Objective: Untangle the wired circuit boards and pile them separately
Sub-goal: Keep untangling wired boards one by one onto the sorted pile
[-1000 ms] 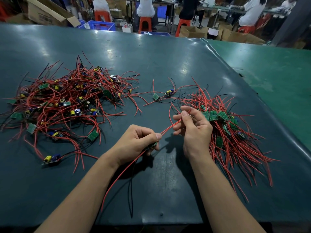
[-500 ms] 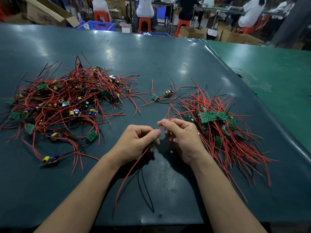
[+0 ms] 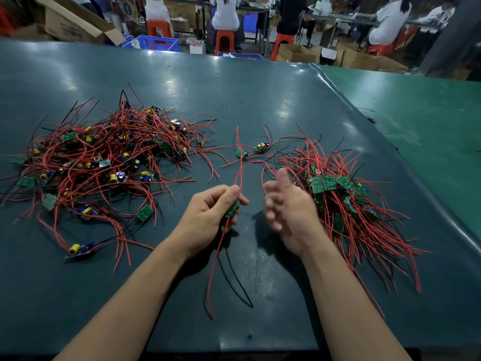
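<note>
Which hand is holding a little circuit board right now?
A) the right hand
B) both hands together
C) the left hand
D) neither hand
C: the left hand pinches a green board with its red wires trailing, while the right hand is open and holds nothing.

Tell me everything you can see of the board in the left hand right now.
The held board is a small green circuit board, tilted, mostly hidden by the left hand, whose thumb and fingers pinch it above the dark table. Two red wires rise from it; a red and a black wire trail down toward the near edge. The blurred right hand is apart from it.
</note>
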Available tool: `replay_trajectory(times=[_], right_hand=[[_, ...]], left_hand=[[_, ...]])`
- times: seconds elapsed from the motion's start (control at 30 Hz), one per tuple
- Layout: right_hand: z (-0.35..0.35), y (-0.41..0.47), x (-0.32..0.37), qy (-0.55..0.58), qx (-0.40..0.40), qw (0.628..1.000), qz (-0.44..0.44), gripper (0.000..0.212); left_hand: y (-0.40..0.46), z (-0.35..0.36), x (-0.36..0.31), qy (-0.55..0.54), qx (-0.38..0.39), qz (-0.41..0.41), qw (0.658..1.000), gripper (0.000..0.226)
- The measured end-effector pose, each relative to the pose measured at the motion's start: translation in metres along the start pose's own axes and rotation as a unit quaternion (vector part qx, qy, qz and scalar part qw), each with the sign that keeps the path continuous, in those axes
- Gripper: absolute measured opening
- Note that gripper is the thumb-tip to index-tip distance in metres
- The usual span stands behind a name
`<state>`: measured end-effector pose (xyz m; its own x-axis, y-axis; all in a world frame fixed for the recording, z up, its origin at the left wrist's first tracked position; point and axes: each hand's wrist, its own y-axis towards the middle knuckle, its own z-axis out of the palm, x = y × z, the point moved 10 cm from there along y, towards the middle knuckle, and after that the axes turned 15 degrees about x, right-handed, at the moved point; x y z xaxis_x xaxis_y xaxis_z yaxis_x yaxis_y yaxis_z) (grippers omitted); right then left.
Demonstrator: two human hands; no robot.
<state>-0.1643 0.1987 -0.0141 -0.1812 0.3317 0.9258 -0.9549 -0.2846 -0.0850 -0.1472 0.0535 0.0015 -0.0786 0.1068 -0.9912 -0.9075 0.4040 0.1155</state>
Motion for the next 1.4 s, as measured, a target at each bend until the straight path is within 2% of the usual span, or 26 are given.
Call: replay_trajectory(times=[0.1, 0.2, 0.23, 0.3, 0.4, 0.47, 0.57, 0.67, 0.73, 0.8, 0.87, 0.97, 1.07, 1.1, 1.17, 1.2, 1.27, 1.33, 1.4], right_hand=[[0.044, -0.005, -0.019, -0.096, 0.169, 0.978, 0.074, 0.07], [0.059, -0.009, -0.017, -0.094, 0.237, 0.965, 0.059, 0.079], [0.059, -0.009, -0.015, -0.084, 0.24, 0.966, 0.053, 0.076], [0.056, -0.008, -0.014, -0.122, 0.23, 0.964, 0.047, 0.056], [0.055, -0.011, -0.019, -0.208, 0.225, 0.95, 0.054, 0.033], [0.054, -0.01, -0.02, -0.225, 0.21, 0.95, 0.053, 0.034], [0.035, -0.004, -0.009, -0.208, 0.113, 0.971, 0.023, 0.048], [0.014, -0.003, 0.011, -0.174, 0.027, 0.983, -0.049, 0.036], [0.008, -0.004, 0.015, -0.162, 0.008, 0.985, -0.062, 0.035], [0.006, -0.004, 0.011, -0.156, -0.003, 0.987, -0.044, 0.048], [0.009, -0.003, 0.006, -0.121, 0.008, 0.992, -0.019, 0.055], [0.019, -0.001, -0.004, 0.011, 0.081, 0.996, 0.027, 0.052], [0.029, -0.003, -0.009, 0.084, 0.136, 0.985, 0.06, 0.052], [0.029, -0.003, -0.01, 0.057, 0.141, 0.986, 0.062, 0.055], [0.031, -0.005, -0.012, -0.077, 0.147, 0.983, 0.073, 0.061], [0.035, -0.007, -0.014, -0.145, 0.162, 0.973, 0.075, 0.059], [0.051, -0.012, -0.018, -0.233, 0.229, 0.943, 0.068, 0.039], [0.062, -0.018, -0.022, -0.278, 0.279, 0.916, 0.072, 0.025], [0.062, -0.019, -0.02, -0.274, 0.281, 0.917, 0.069, 0.025]], left_hand=[[0.001, -0.008, 0.005, -0.044, -0.039, 0.011, 0.998, 0.031], [0.002, -0.009, 0.005, -0.037, -0.043, 0.017, 0.998, 0.026], [0.002, -0.011, 0.005, -0.021, -0.051, 0.014, 0.998, 0.024], [0.001, -0.014, 0.004, -0.002, -0.059, 0.014, 0.998, 0.022], [0.001, -0.002, -0.002, 0.033, -0.004, 0.036, 0.999, 0.027], [0.001, 0.002, -0.007, 0.067, 0.011, 0.046, 0.997, 0.028], [0.0, 0.0, -0.009, 0.072, 0.007, 0.046, 0.996, 0.022], [-0.002, -0.002, -0.002, 0.056, 0.014, 0.012, 0.998, 0.024], [-0.003, 0.004, 0.0, 0.069, 0.039, 0.003, 0.997, 0.027], [-0.002, 0.01, 0.0, 0.058, 0.067, -0.001, 0.996, 0.027], [-0.002, 0.012, -0.001, 0.044, 0.088, -0.008, 0.995, 0.026], [-0.004, 0.012, 0.0, 0.037, 0.103, -0.016, 0.994, 0.025], [-0.004, 0.006, 0.002, 0.029, 0.078, -0.015, 0.996, 0.025], [-0.003, 0.002, 0.002, 0.013, 0.057, -0.012, 0.998, 0.025], [-0.002, -0.005, 0.003, -0.018, 0.019, 0.001, 1.0, 0.025], [-0.002, -0.006, 0.002, -0.021, 0.013, 0.008, 1.0, 0.026], [-0.002, -0.003, 0.001, -0.017, 0.014, 0.018, 1.0, 0.023], [-0.001, 0.002, 0.002, -0.034, 0.033, 0.014, 0.999, 0.028], [0.0, 0.004, 0.003, -0.034, 0.053, 0.011, 0.998, 0.032]])
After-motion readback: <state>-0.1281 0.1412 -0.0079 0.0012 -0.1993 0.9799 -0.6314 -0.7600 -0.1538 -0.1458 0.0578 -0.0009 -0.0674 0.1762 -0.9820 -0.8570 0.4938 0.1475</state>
